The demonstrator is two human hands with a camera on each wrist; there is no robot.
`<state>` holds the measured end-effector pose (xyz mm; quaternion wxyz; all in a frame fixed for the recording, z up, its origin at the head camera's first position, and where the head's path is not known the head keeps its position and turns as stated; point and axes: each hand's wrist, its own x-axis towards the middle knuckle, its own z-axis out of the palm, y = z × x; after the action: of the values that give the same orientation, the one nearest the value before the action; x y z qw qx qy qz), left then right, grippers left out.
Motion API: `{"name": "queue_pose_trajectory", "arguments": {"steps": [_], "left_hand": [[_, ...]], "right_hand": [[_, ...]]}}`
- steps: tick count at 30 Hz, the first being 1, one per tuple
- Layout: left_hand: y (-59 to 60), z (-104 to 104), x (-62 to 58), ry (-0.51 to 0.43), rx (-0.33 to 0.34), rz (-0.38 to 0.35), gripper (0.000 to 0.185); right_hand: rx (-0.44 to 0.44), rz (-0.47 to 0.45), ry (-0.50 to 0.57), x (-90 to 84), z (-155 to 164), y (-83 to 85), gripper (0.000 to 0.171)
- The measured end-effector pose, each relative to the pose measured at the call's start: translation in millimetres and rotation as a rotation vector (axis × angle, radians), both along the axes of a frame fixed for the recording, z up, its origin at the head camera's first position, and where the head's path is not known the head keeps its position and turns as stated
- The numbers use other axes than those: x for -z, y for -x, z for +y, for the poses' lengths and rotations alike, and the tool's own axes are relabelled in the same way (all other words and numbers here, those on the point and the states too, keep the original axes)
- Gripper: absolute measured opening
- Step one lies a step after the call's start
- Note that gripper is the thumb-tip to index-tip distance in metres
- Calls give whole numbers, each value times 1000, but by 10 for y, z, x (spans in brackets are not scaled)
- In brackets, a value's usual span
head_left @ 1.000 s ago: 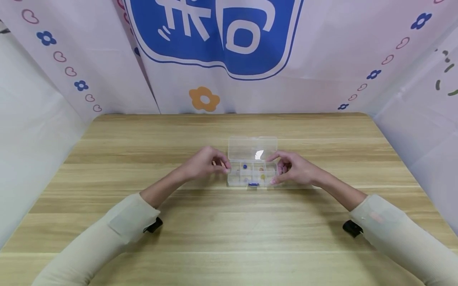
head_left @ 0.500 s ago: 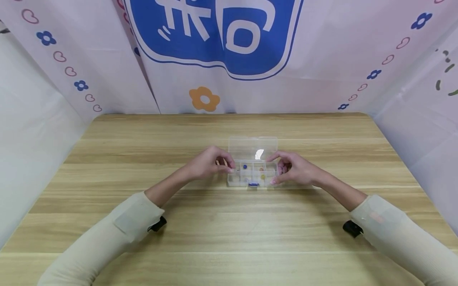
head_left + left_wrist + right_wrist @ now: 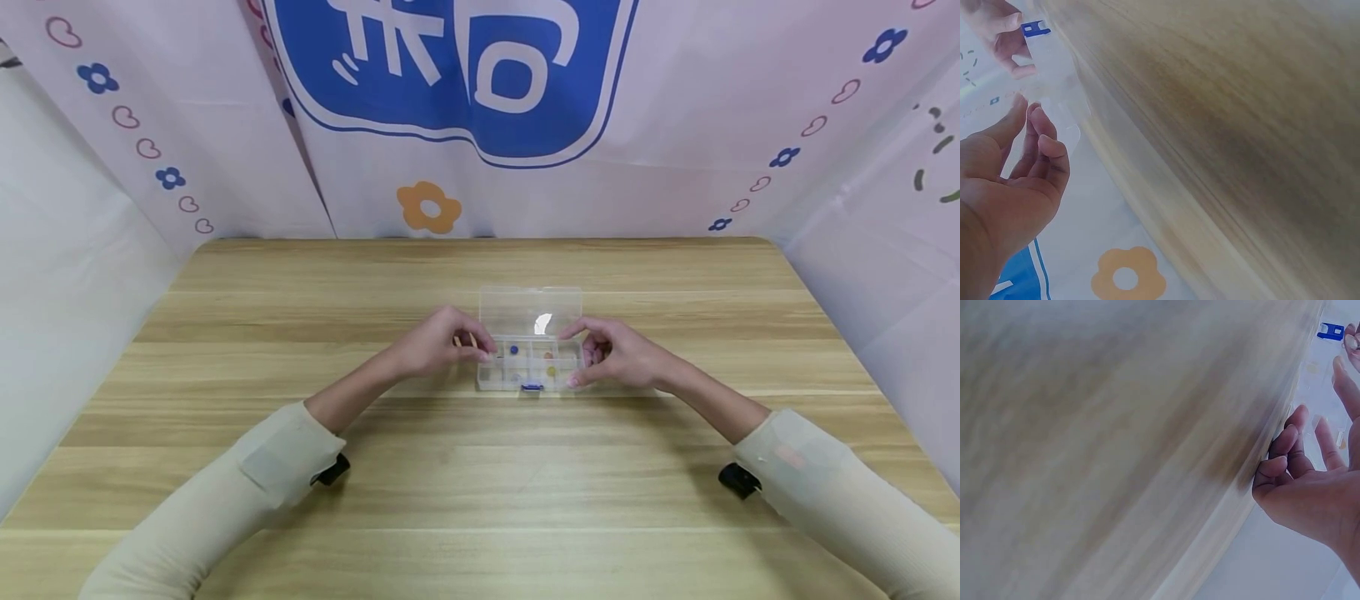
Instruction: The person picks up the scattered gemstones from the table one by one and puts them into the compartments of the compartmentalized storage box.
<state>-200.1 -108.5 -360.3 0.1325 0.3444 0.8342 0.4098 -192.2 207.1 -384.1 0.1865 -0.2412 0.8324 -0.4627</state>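
Observation:
A clear plastic compartment box [image 3: 491,377] stands on the table in the head view, its see-through lid [image 3: 517,312] raised at the back. Inside lie a blue bead [image 3: 513,350], an orange one [image 3: 548,356] and a yellow one [image 3: 551,371]. My left hand [image 3: 450,342] has its thumb and index fingertips close together over the back-left compartment; whether something tiny is between them is hidden. My right hand [image 3: 618,354] holds the box's right end, thumb at the front and index finger at the back. A blue clasp [image 3: 1036,28] shows on the box front.
The wood-grain table [image 3: 480,492] extends around the box. Behind it hangs a white printed cloth [image 3: 660,192] with an orange flower [image 3: 429,208]. Black wrist cameras [image 3: 738,480] sit under both sleeves.
My left hand has moved right, from the box's left edge to over its back-left compartment, and stayed there in the last half second. My right hand and the box have not moved.

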Motion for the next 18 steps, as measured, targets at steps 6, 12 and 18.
{"name": "queue_pose_trajectory", "arguments": {"steps": [6,12,18], "left_hand": [[-25,-74,-35,-1,-31,0,6],[-52,-220,-27,-11,-55,15,8],[-90,-356,-45,-9,-87,0,8]], "right_hand": [[-2,3,-6,-13,-6,-5,59],[0,8,-12,0,5,-3,60],[-13,7,2,19,31,-5,61]]}}
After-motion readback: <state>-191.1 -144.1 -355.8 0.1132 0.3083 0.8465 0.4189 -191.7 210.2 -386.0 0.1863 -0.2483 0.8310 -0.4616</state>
